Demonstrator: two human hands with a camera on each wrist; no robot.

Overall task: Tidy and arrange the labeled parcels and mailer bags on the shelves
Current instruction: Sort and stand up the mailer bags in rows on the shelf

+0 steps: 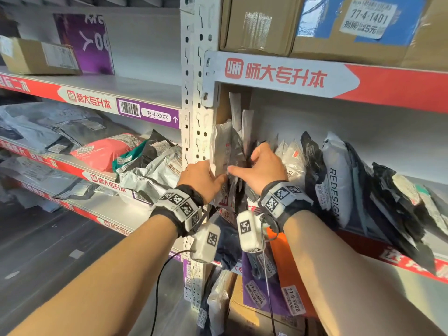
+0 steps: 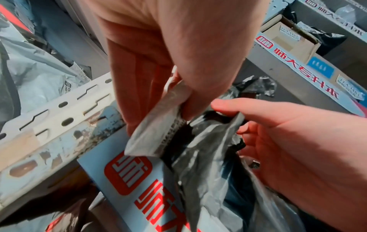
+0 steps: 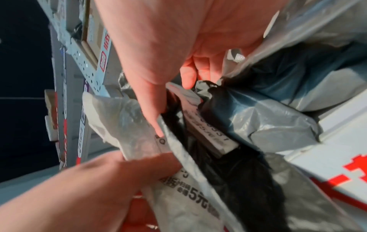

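Both hands work at the left end of the middle shelf (image 1: 388, 253), beside the steel upright (image 1: 194, 98). My left hand (image 1: 218, 175) (image 2: 174, 100) pinches the edge of a grey-white mailer bag (image 1: 221, 146) (image 2: 151, 138) (image 3: 188, 193) between thumb and fingers. Right beside it, my right hand (image 1: 244, 160) (image 3: 172, 108) grips a crumpled black mailer bag (image 2: 202, 149) (image 3: 218, 164), thumb in front and fingers tucked behind it. A white label strip (image 3: 208, 133) shows on a packet between the bags. The two hands almost touch.
A row of upright mailers leans along the shelf to the right, among them a white "REDESIGN" bag (image 1: 339, 180). Cardboard boxes (image 1: 257, 25) stand on the shelf above. Loose mailers (image 1: 109, 151) pile up in the left bay. Purple and orange parcels (image 1: 278, 287) stand below.
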